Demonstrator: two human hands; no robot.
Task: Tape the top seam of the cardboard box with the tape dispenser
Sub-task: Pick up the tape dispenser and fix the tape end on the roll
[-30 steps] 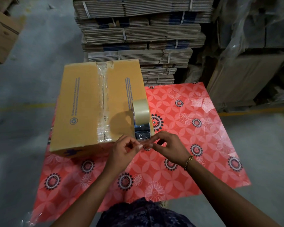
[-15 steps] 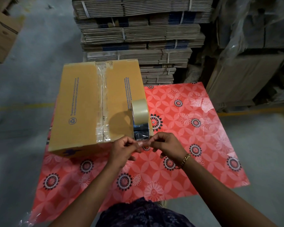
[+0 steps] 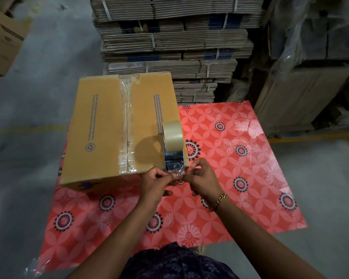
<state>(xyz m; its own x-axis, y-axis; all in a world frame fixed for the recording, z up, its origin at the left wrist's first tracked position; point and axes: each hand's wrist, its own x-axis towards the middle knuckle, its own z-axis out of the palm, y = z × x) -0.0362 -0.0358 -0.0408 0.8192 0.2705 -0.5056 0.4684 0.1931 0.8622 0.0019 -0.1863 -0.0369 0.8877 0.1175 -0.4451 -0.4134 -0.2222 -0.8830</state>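
Observation:
A closed cardboard box [image 3: 101, 129] stands on a red flowered sheet [image 3: 230, 178]. A strip of clear tape [image 3: 127, 125] runs along its top seam from the far edge to the near edge. A tape dispenser [image 3: 172, 146] with a beige roll stands on the box's near right corner. A loose end of clear tape [image 3: 177, 173] hangs from its near end. My left hand [image 3: 156, 181] and my right hand [image 3: 201, 178] pinch that tape end between thumb and fingers, just in front of the box's near right corner.
Bundled stacks of flat cardboard [image 3: 169, 37] rise right behind the box. Plastic-wrapped cartons [image 3: 310, 57] stand at the right. Another cardboard box [image 3: 2, 41] sits at the far left on the grey concrete floor [image 3: 28, 117].
Both hands have moved slightly up toward the dispenser, still pinching the tape end. The box and dispenser have not moved.

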